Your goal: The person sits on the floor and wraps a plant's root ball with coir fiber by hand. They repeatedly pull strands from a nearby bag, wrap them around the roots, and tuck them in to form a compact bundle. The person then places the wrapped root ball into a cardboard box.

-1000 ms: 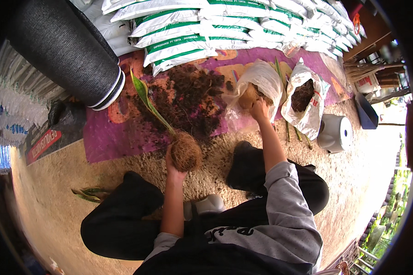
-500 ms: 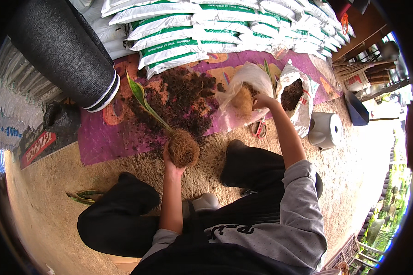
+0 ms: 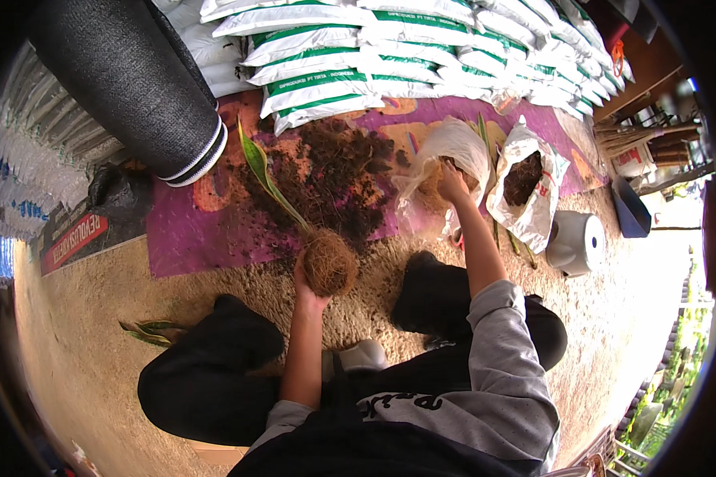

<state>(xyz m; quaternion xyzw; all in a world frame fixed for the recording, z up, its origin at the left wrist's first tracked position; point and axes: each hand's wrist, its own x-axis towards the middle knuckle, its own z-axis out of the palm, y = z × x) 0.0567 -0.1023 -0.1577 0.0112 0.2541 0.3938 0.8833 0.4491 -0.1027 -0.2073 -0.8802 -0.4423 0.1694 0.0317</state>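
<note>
A ball of brown coconut fibre (image 3: 330, 262) rests in my left hand (image 3: 306, 282), whose fingers are wrapped round its left and under side. Out of the ball's top a long green snake plant leaf (image 3: 264, 176) with yellow edges leans up to the left. My right hand (image 3: 453, 184) reaches into the mouth of a clear plastic bag (image 3: 457, 139) that holds loose, light brown fibre (image 3: 431, 184). Its fingertips are sunk in the bag, so their grip is hidden.
Dark soil (image 3: 338, 175) is spread over a purple sheet (image 3: 191, 246). To the right stand a white sack of soil (image 3: 525, 181) and a grey-white pot (image 3: 574, 242). Stacked white-green sacks (image 3: 318, 87) and a black roll (image 3: 135, 87) line the back. Cut leaves (image 3: 153, 331) lie left.
My right hand has moved left and deeper into the plastic bag, over the fibre. The view has shifted a little; my left hand still holds the fibre ball.
</note>
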